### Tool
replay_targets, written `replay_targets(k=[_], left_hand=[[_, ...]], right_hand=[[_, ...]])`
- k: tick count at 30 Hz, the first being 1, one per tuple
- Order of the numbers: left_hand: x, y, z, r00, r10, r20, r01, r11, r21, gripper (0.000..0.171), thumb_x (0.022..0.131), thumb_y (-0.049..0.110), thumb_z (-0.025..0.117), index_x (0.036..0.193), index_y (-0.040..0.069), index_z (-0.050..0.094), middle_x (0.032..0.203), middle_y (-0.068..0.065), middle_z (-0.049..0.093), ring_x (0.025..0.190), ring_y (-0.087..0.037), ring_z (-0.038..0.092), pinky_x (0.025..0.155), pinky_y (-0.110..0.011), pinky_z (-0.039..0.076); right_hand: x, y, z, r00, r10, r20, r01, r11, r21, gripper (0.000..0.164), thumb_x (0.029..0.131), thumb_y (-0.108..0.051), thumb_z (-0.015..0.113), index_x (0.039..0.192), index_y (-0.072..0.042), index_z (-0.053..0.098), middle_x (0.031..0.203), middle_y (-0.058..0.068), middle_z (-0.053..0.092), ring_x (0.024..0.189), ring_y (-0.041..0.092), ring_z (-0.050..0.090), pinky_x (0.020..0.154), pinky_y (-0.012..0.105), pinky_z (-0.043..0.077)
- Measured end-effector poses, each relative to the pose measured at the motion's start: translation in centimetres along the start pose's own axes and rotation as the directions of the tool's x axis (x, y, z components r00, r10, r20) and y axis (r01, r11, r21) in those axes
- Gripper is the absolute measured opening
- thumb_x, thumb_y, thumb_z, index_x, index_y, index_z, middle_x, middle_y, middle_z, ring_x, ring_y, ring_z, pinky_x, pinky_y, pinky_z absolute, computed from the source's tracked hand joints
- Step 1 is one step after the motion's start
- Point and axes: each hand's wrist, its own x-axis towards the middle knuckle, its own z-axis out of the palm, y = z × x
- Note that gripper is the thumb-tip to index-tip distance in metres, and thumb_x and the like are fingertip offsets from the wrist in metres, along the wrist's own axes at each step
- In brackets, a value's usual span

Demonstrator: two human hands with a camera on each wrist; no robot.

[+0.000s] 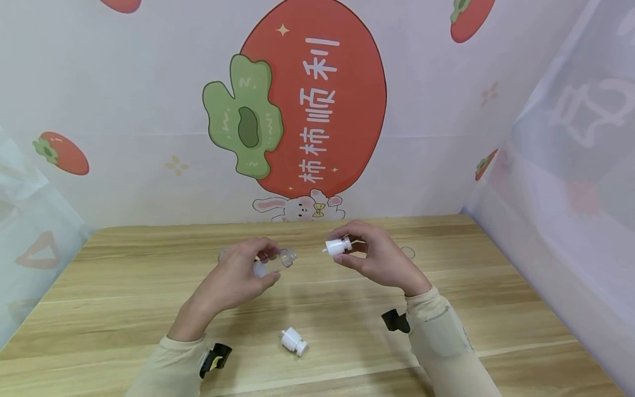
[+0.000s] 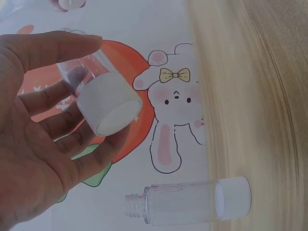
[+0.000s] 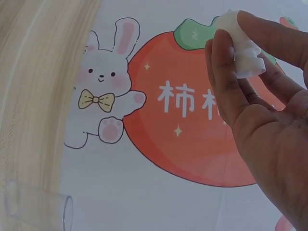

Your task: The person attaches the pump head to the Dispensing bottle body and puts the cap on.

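Observation:
My left hand (image 1: 237,275) holds a small clear bottle (image 1: 274,264), tilted on its side with the neck toward the right hand. Its white base (image 2: 110,103) faces the left wrist camera. Between thumb and fingertips, my right hand (image 1: 379,256) pinches a white pump head (image 1: 338,246), held level in the head view with its small nozzle toward the left. A gap separates the pump head from the bottle's neck. A second white pump head (image 1: 294,341) lies on the table nearer to me. Behind the left hand stands another clear bottle (image 2: 180,204) with a white base, mostly hidden in the head view.
The wood-grain table (image 1: 347,325) ends at a white backdrop (image 1: 149,110) printed with fruit and a rabbit. A clear cylindrical cap (image 3: 41,208) stands on the table beyond the right hand. White sheets hang at both sides.

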Motion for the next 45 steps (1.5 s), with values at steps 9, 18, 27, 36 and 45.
replay_targets(k=[9, 18, 27, 36, 45], left_hand=[[-0.01, 0.13, 0.17, 1.0, 0.028, -0.004, -0.028, 1.0, -0.006, 0.029, 0.078, 0.005, 0.084, 0.103, 0.007, 0.07, 0.091, 0.003, 0.065, 0.086, -0.017, 0.06, 0.074, -0.035, 0.051], [0.0, 0.37, 0.45, 1.0, 0.022, 0.009, -0.022, 1.0, -0.009, 0.031, 0.077, 0.006, 0.086, 0.104, 0.008, 0.07, 0.092, 0.001, 0.065, 0.085, -0.016, 0.059, 0.073, -0.033, 0.052], [0.04, 0.54, 0.6, 0.999, 0.032, 0.026, -0.031, 0.999, -0.009, 0.031, 0.077, 0.005, 0.086, 0.104, 0.007, 0.071, 0.092, -0.001, 0.066, 0.084, -0.017, 0.058, 0.073, -0.033, 0.052], [0.04, 0.64, 0.76, 0.999, 0.029, 0.038, -0.029, 1.0, -0.008, 0.031, 0.077, 0.006, 0.087, 0.104, 0.007, 0.072, 0.091, 0.003, 0.064, 0.084, -0.018, 0.059, 0.074, -0.033, 0.052], [0.05, 0.74, 0.95, 0.998, 0.058, 0.041, -0.057, 0.998, -0.006, 0.03, 0.077, 0.006, 0.086, 0.103, 0.007, 0.072, 0.091, 0.003, 0.065, 0.083, -0.019, 0.061, 0.074, -0.033, 0.052]], right_hand=[[0.07, -0.1, 0.27, 0.999, -0.012, -0.029, 0.013, 1.0, 0.024, 0.034, 0.084, 0.004, 0.079, 0.115, -0.006, 0.067, 0.112, 0.006, 0.066, 0.091, 0.022, 0.064, 0.084, 0.032, 0.057], [0.1, -0.2, 0.54, 0.999, -0.018, -0.031, 0.019, 1.0, 0.018, 0.035, 0.084, 0.003, 0.08, 0.115, -0.007, 0.068, 0.111, 0.003, 0.066, 0.09, 0.024, 0.064, 0.082, 0.033, 0.058], [0.21, -0.46, 0.65, 1.0, -0.016, -0.021, 0.016, 0.999, 0.033, 0.034, 0.085, 0.002, 0.08, 0.115, -0.006, 0.067, 0.109, 0.003, 0.067, 0.089, 0.021, 0.064, 0.08, 0.036, 0.058], [0.18, -0.46, 0.74, 0.999, -0.028, -0.023, 0.029, 0.998, 0.047, 0.035, 0.084, 0.004, 0.08, 0.116, -0.004, 0.067, 0.11, 0.005, 0.067, 0.09, 0.023, 0.065, 0.082, 0.032, 0.058], [0.23, -0.35, 0.83, 1.0, -0.028, -0.014, 0.028, 0.998, 0.053, 0.035, 0.084, 0.006, 0.079, 0.115, -0.005, 0.067, 0.111, 0.004, 0.067, 0.092, 0.019, 0.065, 0.083, 0.032, 0.058]])
